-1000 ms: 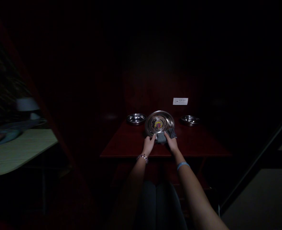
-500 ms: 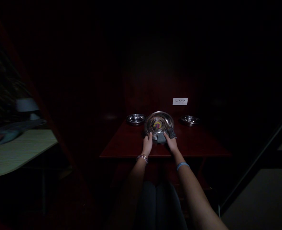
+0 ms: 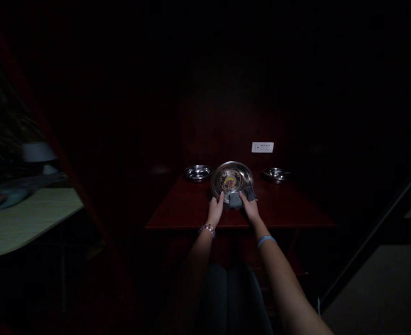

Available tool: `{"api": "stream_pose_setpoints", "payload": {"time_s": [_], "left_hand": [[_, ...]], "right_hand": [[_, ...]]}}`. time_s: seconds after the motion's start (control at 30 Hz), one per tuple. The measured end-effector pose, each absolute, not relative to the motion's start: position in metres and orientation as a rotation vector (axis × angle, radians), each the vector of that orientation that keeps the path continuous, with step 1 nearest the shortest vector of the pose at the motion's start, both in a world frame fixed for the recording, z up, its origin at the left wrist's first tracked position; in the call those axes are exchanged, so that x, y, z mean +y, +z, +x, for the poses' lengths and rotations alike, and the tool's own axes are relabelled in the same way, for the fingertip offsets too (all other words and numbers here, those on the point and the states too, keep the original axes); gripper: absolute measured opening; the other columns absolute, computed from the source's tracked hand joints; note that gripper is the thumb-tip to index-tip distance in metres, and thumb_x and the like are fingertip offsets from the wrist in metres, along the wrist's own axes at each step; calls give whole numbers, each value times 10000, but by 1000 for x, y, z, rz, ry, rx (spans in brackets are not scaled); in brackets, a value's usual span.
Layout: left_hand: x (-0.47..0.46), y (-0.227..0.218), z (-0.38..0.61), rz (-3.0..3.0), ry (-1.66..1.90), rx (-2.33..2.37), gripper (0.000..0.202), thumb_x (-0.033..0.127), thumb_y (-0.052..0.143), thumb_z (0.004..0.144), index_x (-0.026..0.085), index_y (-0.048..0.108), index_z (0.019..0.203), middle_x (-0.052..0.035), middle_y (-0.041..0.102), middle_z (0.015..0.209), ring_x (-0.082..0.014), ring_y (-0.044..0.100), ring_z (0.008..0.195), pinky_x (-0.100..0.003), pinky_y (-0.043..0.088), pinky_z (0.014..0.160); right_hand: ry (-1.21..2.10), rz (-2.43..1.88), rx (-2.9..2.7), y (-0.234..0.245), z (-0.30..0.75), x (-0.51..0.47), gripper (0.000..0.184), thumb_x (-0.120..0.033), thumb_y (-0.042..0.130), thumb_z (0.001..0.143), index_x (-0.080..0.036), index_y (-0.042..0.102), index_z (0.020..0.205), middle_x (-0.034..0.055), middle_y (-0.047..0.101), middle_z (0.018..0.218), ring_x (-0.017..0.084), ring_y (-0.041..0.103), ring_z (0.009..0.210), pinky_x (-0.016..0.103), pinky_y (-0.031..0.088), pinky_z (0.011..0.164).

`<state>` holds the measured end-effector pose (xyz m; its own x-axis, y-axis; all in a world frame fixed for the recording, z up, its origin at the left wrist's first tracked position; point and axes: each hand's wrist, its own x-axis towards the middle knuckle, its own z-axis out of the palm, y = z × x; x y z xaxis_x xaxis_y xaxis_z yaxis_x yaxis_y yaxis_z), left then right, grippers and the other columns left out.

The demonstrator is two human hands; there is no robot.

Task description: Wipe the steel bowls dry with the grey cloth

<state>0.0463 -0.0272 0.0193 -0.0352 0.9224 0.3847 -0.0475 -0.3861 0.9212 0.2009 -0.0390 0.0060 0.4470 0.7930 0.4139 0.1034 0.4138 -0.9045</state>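
Note:
A round steel plate (image 3: 242,175) with a yellow and pink sticker at its centre is tilted up facing me, over the dark red table (image 3: 191,214). My left hand (image 3: 215,210) grips its lower left rim, thumb on the inner face and fingers hidden behind. At the lower right rim, my right hand (image 3: 249,207) is closed on a grey cloth (image 3: 235,200), which is folded over the plate's edge. Whether the plate's bottom touches the table I cannot tell.
Behind the plate, one steel bowl (image 3: 198,173) stands on the left and another steel bowl (image 3: 276,175) on the right. A white socket panel (image 3: 262,147) is on the back wall. A pale table (image 3: 34,216) with a blurred cloth lies far left.
My left thumb has shifted slightly right along the plate's lower rim. The plate, the cloth and my right hand stay almost in place.

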Motion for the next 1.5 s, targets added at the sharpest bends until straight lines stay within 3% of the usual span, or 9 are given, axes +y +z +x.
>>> {"api": "stream_pose_setpoints", "payload": {"time_s": [0.17,0.4,0.77,1.1,1.5], "left_hand": [[-29,20,46,1506,1523,972,411,372,667,784,133,633,1116,-140,687,1153,-217,639,1073,-341,454,966],[-26,12,44,1683,1298,1040,320,433,687,747,139,739,861,-147,748,909,-270,685,954,-375,484,910],[-24,15,45,1675,1259,1074,449,490,592,804,97,728,974,-136,740,994,-250,667,965,-342,455,914],[-23,16,47,1502,1368,1055,411,477,650,749,84,720,847,-144,743,886,-248,669,888,-339,483,840],[-35,28,42,1312,1487,928,590,619,525,819,99,657,1063,-150,702,1051,-229,663,901,-275,544,633]], "right_hand": [[554,-1059,-1032,5,201,-38,530,-503,625,761,-208,628,1202,73,640,1268,233,580,1198,432,385,1081],[583,-1090,-986,6,201,-41,529,-504,622,765,-209,624,1204,73,652,1249,244,593,1181,436,407,1065],[576,-1066,-981,12,198,-44,571,-498,657,745,-191,615,1225,75,624,1291,239,569,1214,403,388,1090],[585,-1080,-1004,10,198,-44,542,-510,657,749,-204,633,1196,71,639,1269,238,585,1195,408,406,1076],[554,-1051,-1061,2,202,-36,565,-497,648,760,-182,612,1228,89,624,1289,238,565,1218,428,368,1099]]}}
